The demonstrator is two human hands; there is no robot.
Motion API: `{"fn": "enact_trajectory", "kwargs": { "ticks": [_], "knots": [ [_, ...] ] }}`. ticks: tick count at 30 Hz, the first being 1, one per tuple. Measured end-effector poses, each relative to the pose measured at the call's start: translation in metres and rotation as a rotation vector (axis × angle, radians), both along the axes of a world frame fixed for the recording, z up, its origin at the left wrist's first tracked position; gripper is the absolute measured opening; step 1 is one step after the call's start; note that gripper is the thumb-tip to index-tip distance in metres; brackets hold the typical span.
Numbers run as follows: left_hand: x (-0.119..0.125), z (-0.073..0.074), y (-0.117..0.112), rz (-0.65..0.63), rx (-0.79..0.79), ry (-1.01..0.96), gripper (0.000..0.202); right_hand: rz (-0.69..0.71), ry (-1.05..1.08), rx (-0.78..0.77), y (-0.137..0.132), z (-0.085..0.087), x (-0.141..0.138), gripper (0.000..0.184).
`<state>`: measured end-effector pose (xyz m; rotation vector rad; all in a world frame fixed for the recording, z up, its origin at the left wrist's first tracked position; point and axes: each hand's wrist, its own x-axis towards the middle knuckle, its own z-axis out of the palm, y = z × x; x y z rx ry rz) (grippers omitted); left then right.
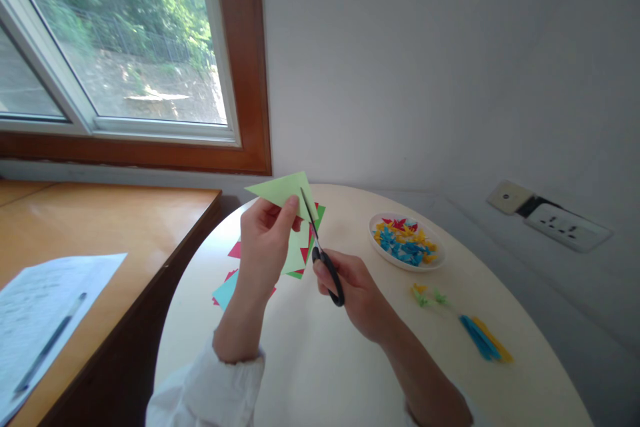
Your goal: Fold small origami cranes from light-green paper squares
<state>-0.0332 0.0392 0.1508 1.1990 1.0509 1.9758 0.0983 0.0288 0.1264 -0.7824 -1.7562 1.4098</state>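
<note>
My left hand (267, 240) pinches a light green sheet of paper (280, 188), which has a triangular outline and is held up above the table. The fingers of my right hand (353, 287) are wrapped round the black handles of a pair of scissors (330, 273). Their blades point up and away from me and lie against the right part of the green paper. Whether the blades have cut into it I cannot tell. Below my left hand, pieces of coloured paper (300, 247) in green, red and pale green lie on the table, with a light blue piece (227, 291) nearer me.
On the round cream table (310, 360), a white plate (375, 243) holds many small folded paper shapes. Several small yellow and green pieces (425, 295) and blue and yellow strips (483, 337) lie closer. A wooden desk (165, 213) at left bears written paper (60, 287) and a pen (50, 343).
</note>
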Motion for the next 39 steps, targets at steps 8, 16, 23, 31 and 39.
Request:
{"fn": "enact_trajectory", "kwargs": {
  "ticks": [8,16,23,31,39],
  "knots": [
    [0.0004,0.0006,-0.0006,-0.006,0.004,0.001,0.02,-0.001,0.01,-0.004,-0.0002,-0.0011,-0.0001,0.038],
    [0.0003,0.0006,-0.0006,0.002,0.002,0.011,0.021,-0.011,0.009,-0.008,-0.0009,-0.0002,-0.0006,0.038],
    [0.0006,0.0001,-0.0001,0.007,0.001,0.0,0.021,-0.008,0.018,-0.023,-0.0015,0.0006,-0.001,0.038],
    [0.0005,0.0005,-0.001,0.004,0.003,0.01,0.021,-0.019,0.015,-0.022,-0.0018,0.001,-0.0013,0.04],
    [0.0002,0.0002,-0.0011,-0.006,0.002,0.004,0.021,-0.013,0.019,-0.022,-0.0022,0.0014,-0.0011,0.038]
  ]
}}
